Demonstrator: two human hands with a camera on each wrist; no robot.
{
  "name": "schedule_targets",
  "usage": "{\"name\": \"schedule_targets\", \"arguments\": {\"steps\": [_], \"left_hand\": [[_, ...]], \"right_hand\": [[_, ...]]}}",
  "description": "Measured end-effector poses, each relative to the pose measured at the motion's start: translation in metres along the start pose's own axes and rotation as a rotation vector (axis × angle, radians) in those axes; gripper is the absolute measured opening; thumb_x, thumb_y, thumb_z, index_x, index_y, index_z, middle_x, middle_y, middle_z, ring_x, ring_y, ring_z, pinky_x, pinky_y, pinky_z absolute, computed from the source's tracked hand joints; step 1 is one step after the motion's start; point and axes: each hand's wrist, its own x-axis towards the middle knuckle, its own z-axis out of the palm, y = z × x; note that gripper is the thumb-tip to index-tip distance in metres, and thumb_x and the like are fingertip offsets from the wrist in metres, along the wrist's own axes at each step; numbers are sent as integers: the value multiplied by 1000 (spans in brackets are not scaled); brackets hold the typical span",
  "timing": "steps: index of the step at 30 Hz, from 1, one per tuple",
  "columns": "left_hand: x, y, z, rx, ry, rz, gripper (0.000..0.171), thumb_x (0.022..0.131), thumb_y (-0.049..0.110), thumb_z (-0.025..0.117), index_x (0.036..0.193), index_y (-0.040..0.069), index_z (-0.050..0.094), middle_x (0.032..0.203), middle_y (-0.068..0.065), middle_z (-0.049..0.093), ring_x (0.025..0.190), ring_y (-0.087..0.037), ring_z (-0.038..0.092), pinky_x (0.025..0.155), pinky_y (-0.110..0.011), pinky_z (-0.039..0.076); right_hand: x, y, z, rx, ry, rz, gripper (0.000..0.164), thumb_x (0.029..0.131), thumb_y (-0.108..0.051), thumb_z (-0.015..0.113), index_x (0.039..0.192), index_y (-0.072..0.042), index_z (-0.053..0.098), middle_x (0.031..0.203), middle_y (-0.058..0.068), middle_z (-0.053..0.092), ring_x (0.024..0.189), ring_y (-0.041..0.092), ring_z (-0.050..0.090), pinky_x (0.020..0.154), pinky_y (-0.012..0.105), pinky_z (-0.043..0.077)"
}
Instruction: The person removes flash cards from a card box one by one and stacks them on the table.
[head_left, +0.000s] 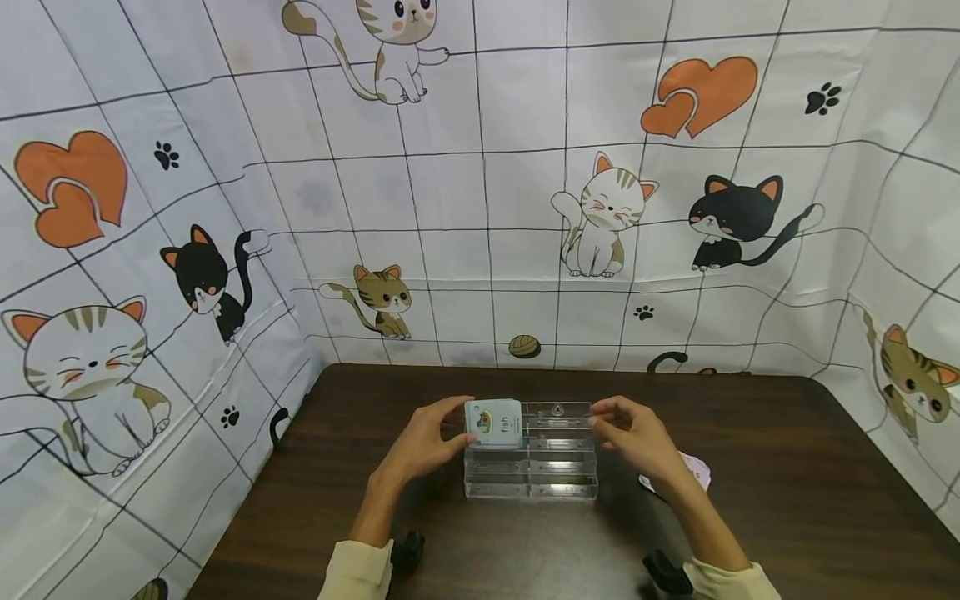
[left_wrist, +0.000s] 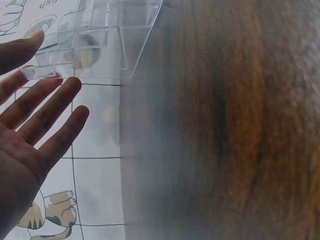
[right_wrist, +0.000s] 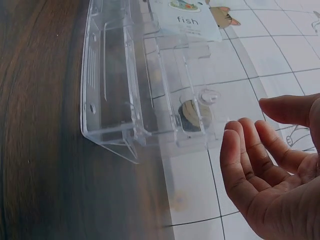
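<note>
A clear tiered card rack (head_left: 564,468) stands on the table, two columns wide. A pale blue flash card (head_left: 510,415) printed "fish" lies sideways in its upper left part; the word also shows in the right wrist view on the card (right_wrist: 192,27). My left hand (head_left: 426,442) pinches the card at its left edge, thumb on the front corner and index finger at the top, its other fingers spread. At the rack's upper right side is my right hand (head_left: 633,429), fingers loosely bent, nothing held; in the right wrist view its fingertips (right_wrist: 232,132) are apart from the rack.
A pink scalloped piece (head_left: 697,469) lies on the dark wooden table (head_left: 525,550), partly behind my right forearm. White cloth (head_left: 450,192) printed with cats and hearts hangs behind the table and along both sides. Black straps sit at both wrists.
</note>
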Motion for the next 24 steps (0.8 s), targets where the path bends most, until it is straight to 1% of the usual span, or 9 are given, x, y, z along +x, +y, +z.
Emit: {"name": "schedule_targets", "arguments": {"steps": [5, 8, 12, 16, 18, 22, 24], "left_hand": [[0, 0, 0, 10, 10, 12, 59, 97, 18, 82, 152, 10, 59, 140, -12, 71, 118, -30, 74, 99, -55, 61], [0, 0, 1, 9, 11, 18, 59, 97, 17, 82, 152, 10, 59, 140, -12, 71, 118, -30, 74, 100, -54, 61], [-2, -1, 2, 2, 15, 13, 59, 97, 17, 82, 152, 12, 59, 141, -12, 70, 120, -31, 73, 102, -56, 60], [-3, -2, 3, 16, 18, 17, 60, 98, 19, 82, 153, 13, 59, 146, -13, 68, 123, -32, 72, 103, -58, 59], [-4, -2, 3, 25, 17, 16, 60, 98, 19, 82, 153, 13, 59, 147, -13, 67, 124, -32, 71, 104, -57, 58], [-2, -1, 2, 15, 10, 7, 61, 97, 17, 82, 153, 14, 59, 144, -11, 69, 121, -29, 73, 102, -55, 60], [-1, -1, 1, 1, 7, 4, 61, 96, 16, 82, 152, 13, 59, 140, -10, 71, 120, -28, 74, 101, -53, 61]], "right_hand": [[0, -4, 5, 12, -9, -11, 33, 105, -13, 69, 130, 8, 64, 117, 22, 73, 98, 22, 72, 82, 36, 66], [0, -4, 8, 15, -8, -21, 33, 104, -13, 71, 129, 8, 65, 114, 21, 74, 97, 24, 72, 79, 34, 65], [3, -5, 13, 11, -2, -20, 30, 103, -11, 72, 126, 6, 67, 110, 18, 75, 93, 23, 72, 76, 31, 64], [4, -7, 17, 16, -13, -19, 29, 103, -11, 72, 126, 6, 67, 110, 18, 75, 93, 21, 72, 77, 30, 64], [5, -7, 19, 22, -22, -26, 29, 103, -11, 72, 126, 6, 67, 110, 18, 74, 94, 22, 72, 78, 31, 64], [6, -10, 23, 25, -29, -41, 27, 103, -12, 72, 125, 4, 68, 110, 17, 74, 97, 26, 73, 79, 35, 66], [7, -11, 25, 28, -24, -41, 26, 103, -12, 72, 124, 3, 69, 109, 17, 74, 96, 26, 73, 79, 36, 66]]}}
